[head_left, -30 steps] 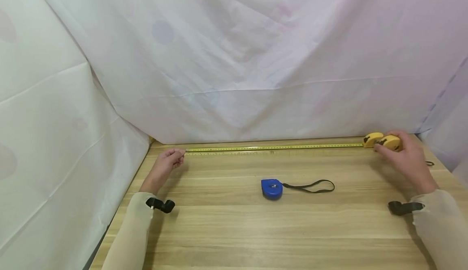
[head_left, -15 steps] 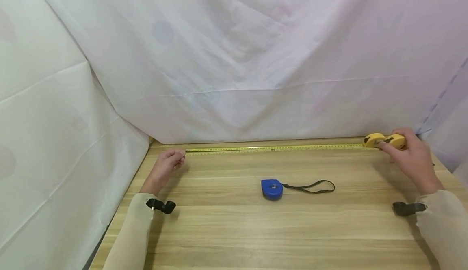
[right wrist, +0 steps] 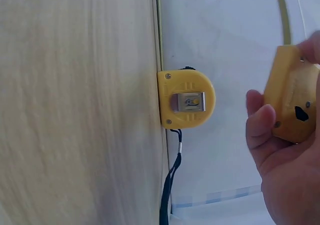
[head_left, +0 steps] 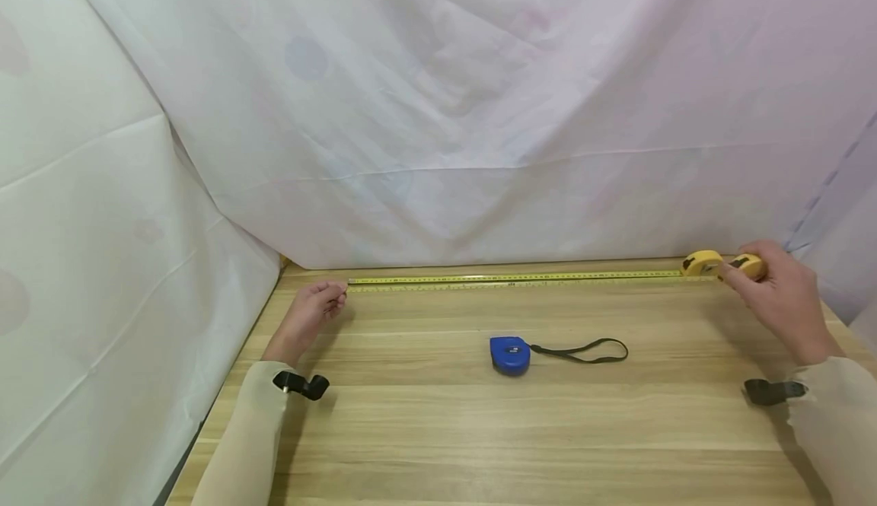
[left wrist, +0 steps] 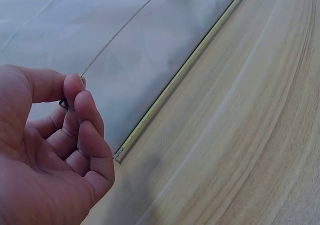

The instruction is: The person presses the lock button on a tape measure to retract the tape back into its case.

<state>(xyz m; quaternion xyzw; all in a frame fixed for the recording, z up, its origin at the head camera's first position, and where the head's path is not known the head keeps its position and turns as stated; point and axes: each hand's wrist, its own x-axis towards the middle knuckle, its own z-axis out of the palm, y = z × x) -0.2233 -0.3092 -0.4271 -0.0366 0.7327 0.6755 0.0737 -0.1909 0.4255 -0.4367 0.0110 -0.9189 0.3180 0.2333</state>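
Note:
My left hand (head_left: pixel 311 316) pinches the end of a thin blade (left wrist: pixel 120 32) between thumb and index finger. That blade runs across to a yellow tape measure (right wrist: pixel 290 95), which my right hand (head_left: pixel 784 297) grips at the back right. Left of it, a second yellow tape measure (right wrist: pixel 187 102) stands upright on the table, untouched. Its own yellow blade (left wrist: pixel 170 90) lies stretched along the table's back edge, its hooked end just beyond my left fingers. In the head view the two blades run nearly parallel, the held one nearer me.
On the middle of the wooden table (head_left: pixel 445 430) lies a blue tape measure (head_left: pixel 510 355), its black wrist strap (head_left: pixel 603 350) looped to the right. A white cloth (head_left: pixel 438 110) hangs behind the table, and another (head_left: pixel 89 262) along the left side.
My right hand has moved slightly right with its tape measure, away from the standing one. The held blade looks straighter and shows over more of its length. My left hand stays in place.

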